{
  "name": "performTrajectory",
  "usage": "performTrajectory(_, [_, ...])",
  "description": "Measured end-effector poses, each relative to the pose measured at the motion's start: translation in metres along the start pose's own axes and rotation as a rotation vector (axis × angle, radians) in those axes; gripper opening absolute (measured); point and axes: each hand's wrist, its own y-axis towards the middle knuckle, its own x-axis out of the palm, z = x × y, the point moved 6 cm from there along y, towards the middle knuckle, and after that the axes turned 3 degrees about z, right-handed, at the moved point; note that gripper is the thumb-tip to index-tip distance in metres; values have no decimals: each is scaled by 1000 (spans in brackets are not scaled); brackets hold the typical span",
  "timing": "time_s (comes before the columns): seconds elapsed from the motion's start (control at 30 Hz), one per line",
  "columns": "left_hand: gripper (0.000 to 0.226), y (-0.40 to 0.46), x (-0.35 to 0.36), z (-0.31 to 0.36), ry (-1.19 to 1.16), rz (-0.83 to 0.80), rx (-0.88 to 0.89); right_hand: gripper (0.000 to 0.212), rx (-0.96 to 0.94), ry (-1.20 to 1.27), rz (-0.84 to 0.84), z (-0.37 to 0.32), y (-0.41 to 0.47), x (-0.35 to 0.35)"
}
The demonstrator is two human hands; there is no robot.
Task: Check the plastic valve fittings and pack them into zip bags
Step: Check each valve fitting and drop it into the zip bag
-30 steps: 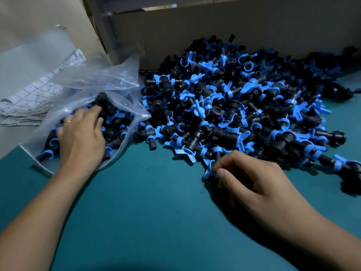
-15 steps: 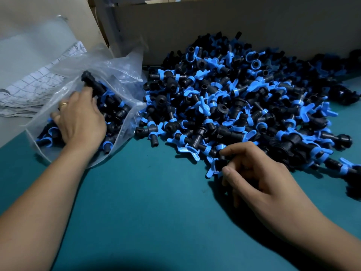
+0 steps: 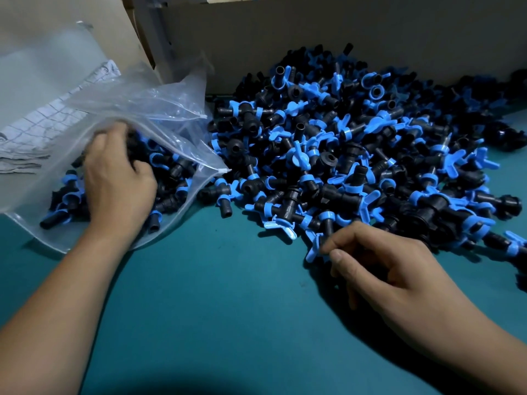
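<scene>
On the teal tabletop [image 3: 228,295] a large heap of black plastic valve fittings with blue butterfly handles [image 3: 356,155] spreads back to a cardboard wall [image 3: 313,38]. At the left lies a clear plastic zip bag [image 3: 137,104], its mouth open toward the heap and partly filled with the same fittings. The left hand [image 3: 117,181] reaches into the bag, its fingers curled round a black fitting among those inside. The right hand [image 3: 379,269] rests at the heap's near edge, thumb and forefinger pinching a black-and-blue fitting [image 3: 319,246]. Beside the bag lies grid-patterned white sheeting [image 3: 42,121].
</scene>
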Motion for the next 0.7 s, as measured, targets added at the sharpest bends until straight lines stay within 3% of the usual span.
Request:
performTrajectory(0.1, [48, -3, 14, 11, -5, -239, 136, 10, -1, -2, 4, 0, 0, 0])
performTrajectory(0.2, [52, -1, 21, 6, 123, -306, 121, 10, 0, 3, 12, -1, -1, 0])
performTrajectory(0.4, [43, 9, 11, -34, 257, -163, -74, 9, 2, 15, 11, -3, -1, 0])
performTrajectory(0.5, [39, 11, 5, -29, 232, -79, -27, 8, -3, 28, 26, -4, -1, -1])
performTrajectory(0.6, [45, 15, -17, -24, 238, 114, -102, 9, -43, -14, 147, -7, -4, -9])
performTrajectory(0.7, [37, 12, -33, -16, 171, 206, -156, 6, -101, -116, 315, -10, -6, -23])
